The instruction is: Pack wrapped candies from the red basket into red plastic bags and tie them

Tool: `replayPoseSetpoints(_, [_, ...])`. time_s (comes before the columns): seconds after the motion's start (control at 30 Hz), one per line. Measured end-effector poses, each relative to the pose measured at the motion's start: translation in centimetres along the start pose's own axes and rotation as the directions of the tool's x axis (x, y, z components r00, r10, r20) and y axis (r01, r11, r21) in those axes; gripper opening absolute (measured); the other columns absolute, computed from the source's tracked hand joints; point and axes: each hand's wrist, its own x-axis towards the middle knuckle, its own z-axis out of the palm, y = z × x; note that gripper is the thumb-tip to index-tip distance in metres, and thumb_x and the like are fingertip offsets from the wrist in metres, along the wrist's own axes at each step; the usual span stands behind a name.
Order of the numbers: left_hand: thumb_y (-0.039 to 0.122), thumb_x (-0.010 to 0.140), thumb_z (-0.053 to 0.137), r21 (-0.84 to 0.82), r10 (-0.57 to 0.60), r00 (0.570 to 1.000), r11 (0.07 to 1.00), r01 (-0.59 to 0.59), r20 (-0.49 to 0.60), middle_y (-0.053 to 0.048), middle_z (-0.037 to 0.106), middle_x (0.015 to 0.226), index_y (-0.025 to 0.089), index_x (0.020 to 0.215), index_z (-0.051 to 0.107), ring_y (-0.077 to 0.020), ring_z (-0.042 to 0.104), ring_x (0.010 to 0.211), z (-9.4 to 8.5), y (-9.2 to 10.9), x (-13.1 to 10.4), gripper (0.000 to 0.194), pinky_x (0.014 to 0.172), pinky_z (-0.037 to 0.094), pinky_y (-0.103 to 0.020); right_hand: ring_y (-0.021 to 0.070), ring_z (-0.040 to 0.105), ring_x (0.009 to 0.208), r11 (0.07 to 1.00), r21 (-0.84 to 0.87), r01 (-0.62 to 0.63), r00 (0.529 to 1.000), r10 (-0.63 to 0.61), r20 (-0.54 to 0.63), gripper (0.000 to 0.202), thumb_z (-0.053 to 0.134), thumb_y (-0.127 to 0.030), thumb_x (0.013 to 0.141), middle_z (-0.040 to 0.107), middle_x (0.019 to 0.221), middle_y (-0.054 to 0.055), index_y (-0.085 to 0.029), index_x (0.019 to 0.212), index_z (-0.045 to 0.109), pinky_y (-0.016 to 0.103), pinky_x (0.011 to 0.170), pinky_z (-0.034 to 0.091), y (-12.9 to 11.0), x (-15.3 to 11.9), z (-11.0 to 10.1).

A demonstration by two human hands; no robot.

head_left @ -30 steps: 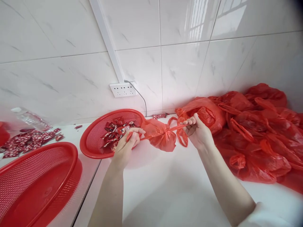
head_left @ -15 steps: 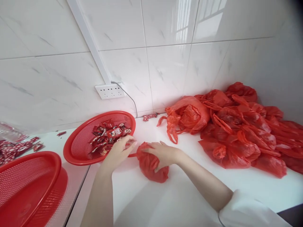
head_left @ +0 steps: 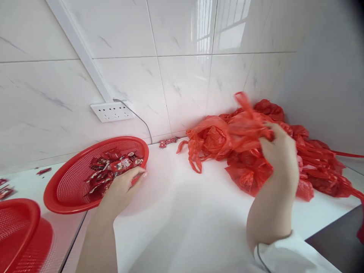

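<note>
My right hand [head_left: 278, 151] grips a red plastic bag [head_left: 247, 123], blurred by motion, over the pile of red bags [head_left: 247, 180] by the wall. Its fingers are closed round the bag. My left hand [head_left: 125, 187] is at the near right rim of a red mesh basket [head_left: 61, 189]. The thumb and fingers of that hand are apart, with nothing between them. Several red wrapped packets [head_left: 113, 165] lie in the basket. A bundled red bag [head_left: 214, 136] with loose handles rests at the left end of the pile.
A second red basket [head_left: 34, 218] stands at the lower left. Small red packets [head_left: 167, 142] lie against the tiled wall, below a socket strip [head_left: 112, 112] with a grey cable. A seam crosses the white table [head_left: 182, 227] beside the basket.
The bag under my right hand has left the middle of the table, and my right hand now holds a bag over the pile. The view has shifted right; my left hand remains by the basket.
</note>
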Motion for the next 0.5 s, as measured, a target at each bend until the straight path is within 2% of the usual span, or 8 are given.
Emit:
replayPoseSetpoints(0.07, [0.047,0.091,0.042,0.014,-0.001,1.0,1.0,0.001,0.016,-0.001,0.069,0.097,0.023,0.091,0.059,-0.0212,0.063,0.089,0.1,0.3,0.0,0.029,0.08,0.043,-0.028,0.0319,0.055,0.11,0.99,-0.12,-0.071,0.969,0.04,-0.246,0.041,0.05,-0.02,0.073,0.064,0.115,0.016,-0.017,0.112,0.063,0.045,0.097,0.039,4.0,0.7,0.0])
replayPoseSetpoints(0.1, [0.047,0.091,0.041,0.02,-0.005,1.0,1.0,0.005,0.024,-0.001,0.069,0.095,0.023,0.09,0.059,-0.0208,0.063,0.087,0.1,0.4,0.0,0.029,0.079,0.043,-0.028,0.0338,0.054,0.111,0.976,-0.164,-0.141,0.953,0.089,-0.289,0.041,0.05,-0.022,0.072,0.063,0.115,0.019,-0.014,0.11,0.063,0.047,0.098,0.037,6.0,0.9,0.5])
replayPoseSetpoints(0.2, [0.047,0.091,0.04,0.033,-0.02,0.999,0.999,0.019,0.049,0.0,0.069,0.09,0.024,0.087,0.059,-0.0199,0.062,0.082,0.1,0.8,-0.1,0.031,0.074,0.043,-0.027,0.0425,0.048,0.114,0.899,-0.213,-0.382,0.921,0.353,-0.162,0.056,0.057,-0.037,0.071,0.055,0.122,0.031,-0.009,0.119,0.057,0.055,0.088,0.036,10.9,0.9,2.7])
replayPoseSetpoints(0.27, [0.047,0.091,0.039,0.033,-0.023,0.997,0.999,0.021,0.069,0.001,0.069,0.089,0.024,0.087,0.059,-0.0194,0.062,0.082,0.0,1.0,-0.2,0.031,0.073,0.042,-0.026,0.0464,0.043,0.119,0.861,-0.21,-0.464,0.886,0.453,-0.1,0.069,0.063,-0.043,0.069,0.047,0.129,0.037,-0.008,0.127,0.05,0.06,0.086,0.034,12.6,0.7,3.9])
replayPoseSetpoints(0.33, [0.047,0.092,0.038,0.031,-0.021,0.997,0.999,0.019,0.08,0.001,0.068,0.089,0.024,0.087,0.058,-0.019,0.061,0.082,0.0,1.1,-0.3,0.031,0.073,0.041,-0.026,0.0491,0.036,0.125,0.842,-0.186,-0.506,0.863,0.491,-0.121,0.075,0.068,-0.045,0.067,0.04,0.136,0.037,-0.011,0.131,0.047,0.065,0.087,0.031,12.4,0.8,4.1])
replayPoseSetpoints(0.4, [0.047,0.093,0.037,0.03,-0.021,0.996,0.999,0.019,0.084,0.001,0.067,0.09,0.024,0.088,0.057,-0.0188,0.061,0.083,-0.1,1.1,-0.3,0.031,0.074,0.041,-0.027,0.0497,0.032,0.128,0.847,-0.155,-0.509,0.852,0.471,-0.23,0.075,0.071,-0.04,0.066,0.034,0.143,0.034,-0.013,0.131,0.048,0.067,0.09,0.029,10.6,1.0,3.6])
replayPoseSetpoints(0.47, [0.047,0.093,0.036,0.026,-0.014,0.996,1.0,0.012,0.087,0.001,0.067,0.089,0.024,0.087,0.057,-0.0187,0.06,0.082,-0.1,1.2,-0.3,0.031,0.074,0.041,-0.027,0.0442,0.036,0.129,0.911,-0.115,-0.396,0.868,0.331,-0.37,0.067,0.069,-0.031,0.069,0.039,0.142,0.028,-0.012,0.13,0.05,0.061,0.095,0.034,7.5,1.3,3.1])
replayPoseSetpoints(0.5, [0.046,0.093,0.036,0.023,-0.007,0.996,1.0,0.005,0.089,0.0,0.067,0.088,0.024,0.087,0.057,-0.0186,0.06,0.081,-0.1,1.2,-0.4,0.031,0.073,0.041,-0.027,0.038,0.042,0.125,0.959,-0.091,-0.267,0.886,0.208,-0.415,0.056,0.065,-0.027,0.073,0.049,0.135,0.025,-0.012,0.126,0.054,0.053,0.098,0.036,5.7,1.4,3.0])
